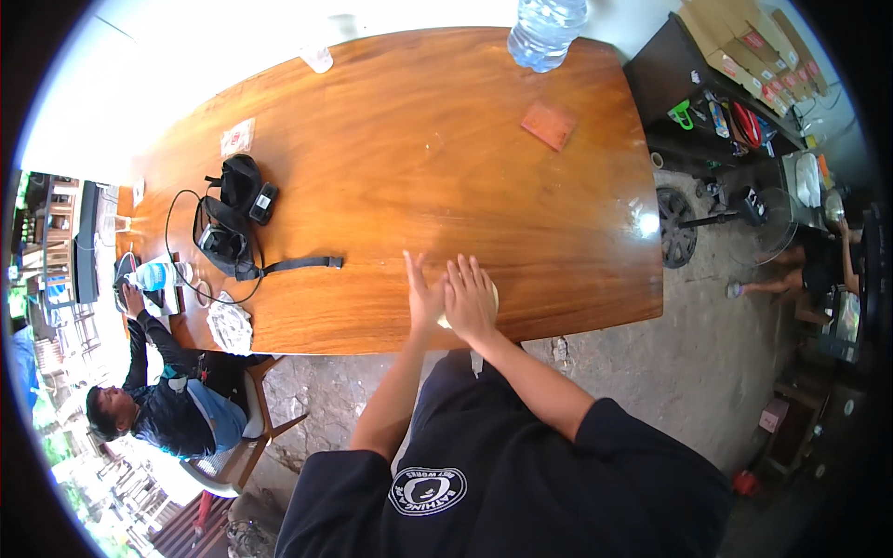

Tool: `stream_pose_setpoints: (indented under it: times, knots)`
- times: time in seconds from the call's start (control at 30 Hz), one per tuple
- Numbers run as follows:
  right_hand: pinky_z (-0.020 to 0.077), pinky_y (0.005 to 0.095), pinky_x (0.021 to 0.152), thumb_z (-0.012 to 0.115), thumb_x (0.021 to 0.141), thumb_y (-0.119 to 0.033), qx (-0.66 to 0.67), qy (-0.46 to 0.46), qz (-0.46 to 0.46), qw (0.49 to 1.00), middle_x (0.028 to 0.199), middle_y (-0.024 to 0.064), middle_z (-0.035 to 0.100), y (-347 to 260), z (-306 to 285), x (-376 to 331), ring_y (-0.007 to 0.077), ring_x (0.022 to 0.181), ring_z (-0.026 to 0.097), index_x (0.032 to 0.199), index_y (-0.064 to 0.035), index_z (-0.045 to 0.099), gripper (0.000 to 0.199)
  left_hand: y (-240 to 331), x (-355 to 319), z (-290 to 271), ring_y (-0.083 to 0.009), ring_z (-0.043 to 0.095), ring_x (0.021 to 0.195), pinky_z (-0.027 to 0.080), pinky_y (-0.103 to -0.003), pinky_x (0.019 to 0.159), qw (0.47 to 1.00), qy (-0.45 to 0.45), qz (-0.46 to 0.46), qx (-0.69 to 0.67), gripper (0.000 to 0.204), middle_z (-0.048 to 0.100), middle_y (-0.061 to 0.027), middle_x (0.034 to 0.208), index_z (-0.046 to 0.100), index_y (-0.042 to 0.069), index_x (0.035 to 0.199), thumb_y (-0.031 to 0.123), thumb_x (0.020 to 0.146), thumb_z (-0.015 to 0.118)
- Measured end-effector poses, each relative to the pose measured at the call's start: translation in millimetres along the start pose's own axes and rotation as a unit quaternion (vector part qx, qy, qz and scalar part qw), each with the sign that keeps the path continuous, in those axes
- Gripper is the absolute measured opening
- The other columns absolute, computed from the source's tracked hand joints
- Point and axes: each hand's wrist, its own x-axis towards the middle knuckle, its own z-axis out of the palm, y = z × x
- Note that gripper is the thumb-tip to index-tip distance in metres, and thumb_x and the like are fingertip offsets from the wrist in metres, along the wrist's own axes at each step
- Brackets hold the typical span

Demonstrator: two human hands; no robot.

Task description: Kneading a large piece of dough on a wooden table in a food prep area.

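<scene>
At the near edge of the wooden table [391, 121], my two hands are side by side over a pale, rounded, flat thing [495, 297]. Most of it is hidden, so its kind cannot be told. My right hand [471, 302] lies on it with the fingers stretched out and pointing away from me. My left hand [426, 299] is up against the right one, its fingers straight and the thumb side partly covered. Neither hand is wrapped around anything.
Left on the table are a black strapped headset [225, 244], crumpled plastic [229, 324] and a water bottle [153, 276] near a seated person [177, 409]. Farther off are an orange-brown packet [549, 126] and a large water jug [547, 35]. A fan [758, 226] stands beyond the right edge.
</scene>
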Motion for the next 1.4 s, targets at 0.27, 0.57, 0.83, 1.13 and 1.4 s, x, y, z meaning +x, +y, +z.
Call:
stream_pose_setpoints:
  times: [0.27,0.57,0.83,1.13,1.4]
  knots:
    - [0.0251,0.0532,0.116,0.046,0.096,-0.028,0.000,-0.068,-0.039,0.997,0.148,0.0193,0.047,53,-13,-31,0.0388,0.139,0.041,0.139,-0.0073,0.055,0.048,13,-26,20,-0.0368,0.038,0.142,0.024,-0.054,0.119,0.912,-0.121,0.186,0.346,0.053,0.045,-0.0175,0.150,0.051,0.005,0.140,0.017,0.089,0.057]
    - [0.0234,0.0545,0.116,0.045,0.097,-0.027,-0.022,0.014,-0.016,1.000,0.148,0.0178,0.046,112,26,173,0.0396,0.141,0.036,0.141,-0.0121,0.051,0.047,42,153,80,-0.0324,0.031,0.146,0.015,-0.050,0.122,0.934,0.029,0.128,0.332,0.046,0.041,-0.0156,0.154,0.051,0.007,0.143,0.026,0.103,0.041]
    - [0.0187,0.0463,0.120,0.042,0.102,-0.038,0.589,-0.172,0.125,0.779,0.146,0.0096,0.053,159,-24,191,0.0255,0.143,0.037,0.131,-0.0072,0.063,0.048,45,85,57,-0.0411,0.033,0.142,0.023,-0.048,0.118,0.987,-0.118,-0.061,0.087,0.065,0.032,-0.0228,0.156,0.044,0.004,0.147,0.050,0.103,0.036]
    - [0.0417,0.0458,0.104,0.061,0.092,-0.029,0.193,-0.010,0.111,0.975,0.125,0.0187,0.064,157,5,73,0.0343,0.117,0.058,0.132,0.0002,0.056,0.050,40,-27,80,-0.0381,0.053,0.123,0.041,-0.045,0.103,0.973,-0.004,-0.223,0.060,0.059,0.057,-0.0266,0.129,0.051,-0.001,0.137,0.043,0.097,0.052]
    - [0.0468,0.0482,0.096,0.060,0.090,-0.033,0.000,-0.212,-0.090,0.973,0.120,0.0268,0.062,42,-96,27,0.0375,0.113,0.060,0.120,0.0006,0.061,0.045,39,63,39,-0.0396,0.065,0.103,0.047,-0.045,0.091,0.988,-0.027,-0.069,0.139,0.045,0.070,-0.0234,0.101,0.068,0.003,0.114,0.041,0.098,0.050]
